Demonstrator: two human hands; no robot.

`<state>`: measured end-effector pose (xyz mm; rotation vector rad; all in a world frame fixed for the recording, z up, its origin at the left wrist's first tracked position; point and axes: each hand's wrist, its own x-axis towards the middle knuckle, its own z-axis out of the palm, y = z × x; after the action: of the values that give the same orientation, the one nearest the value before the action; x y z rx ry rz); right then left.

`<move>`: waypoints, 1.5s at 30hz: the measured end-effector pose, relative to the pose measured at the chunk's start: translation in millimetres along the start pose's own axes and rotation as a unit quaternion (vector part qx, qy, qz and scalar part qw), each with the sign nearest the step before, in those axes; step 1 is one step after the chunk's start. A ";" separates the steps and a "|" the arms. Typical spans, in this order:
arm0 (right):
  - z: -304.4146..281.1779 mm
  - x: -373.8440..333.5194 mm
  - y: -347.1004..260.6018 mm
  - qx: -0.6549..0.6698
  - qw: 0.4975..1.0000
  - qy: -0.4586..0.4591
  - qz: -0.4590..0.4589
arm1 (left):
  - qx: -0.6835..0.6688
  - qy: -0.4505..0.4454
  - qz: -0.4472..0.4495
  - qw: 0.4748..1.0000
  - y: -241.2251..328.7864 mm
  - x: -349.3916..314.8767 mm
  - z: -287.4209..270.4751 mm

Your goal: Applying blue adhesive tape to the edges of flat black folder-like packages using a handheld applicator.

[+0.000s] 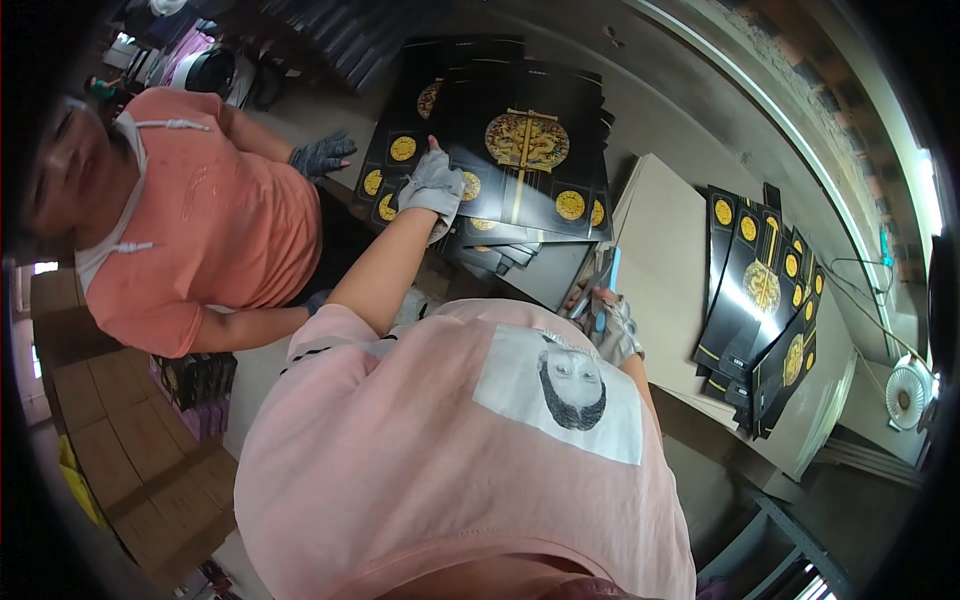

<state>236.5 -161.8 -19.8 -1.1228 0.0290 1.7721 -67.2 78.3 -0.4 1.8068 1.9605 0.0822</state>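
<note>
My left hand (433,190), in a pale grey work glove with a bare fingertip showing, lies flat on a stack of large black printed sheets (540,90). The sheets carry a round gold dragon emblem and smaller gold medallions. My right hand (620,330), also gloved, is closed around a slim light-blue object (612,272) beside the stack's near right corner. Its exact kind is unclear, as the fingers partly cover it. Some smaller folded black and grey pieces (515,255) poke out under the stack's near edge.
At the left stands a co-worker in an orange top, a dark-gloved hand (322,156) near the stack. A second pile of black printed pieces (760,290) rests on pale board (660,240) at right. Cardboard boxes (130,420) stand lower left; a small white fan (908,393) sits far right.
</note>
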 end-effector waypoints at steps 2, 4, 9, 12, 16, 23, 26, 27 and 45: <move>2.4 3.2 -3.1 -0.039 0.999 0.017 0.003 | -0.114 0.020 -0.022 0.993 -4.1 5.5 6.1; -7.5 9.9 2.1 -0.038 0.999 0.013 -0.018 | -0.186 -0.148 -0.002 0.971 -6.0 19.4 -7.2; -9.3 2.7 -1.4 0.015 0.997 -0.002 -0.074 | -0.427 -0.110 0.022 0.897 -2.0 19.4 -51.0; -8.5 -3.3 -11.4 0.026 0.991 0.066 -0.115 | -0.431 -0.162 0.018 0.887 -24.7 65.6 -100.2; -4.3 -10.0 -25.6 0.002 0.990 0.054 -0.131 | -0.224 -0.152 0.213 0.939 -40.2 117.4 -148.5; 7.5 1.6 -6.4 -0.021 0.990 0.077 -0.115 | 0.311 0.226 0.294 0.875 114.6 21.9 -142.7; 5.7 8.6 -3.6 -0.103 0.979 0.103 -0.146 | 0.010 0.098 0.341 0.935 100.7 15.3 -72.5; 16.4 7.3 -7.6 -0.178 0.959 0.141 -0.169 | -0.280 -0.060 0.268 0.920 76.7 14.8 -22.6; 87.5 -15.6 -21.6 -0.245 0.963 0.019 -0.113 | -0.675 -0.342 -0.260 0.600 71.1 -112.1 117.4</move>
<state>195.3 -120.2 50.4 -1.4447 -0.5228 1.5906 45.3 -50.7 -46.3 0.1286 1.0563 0.4523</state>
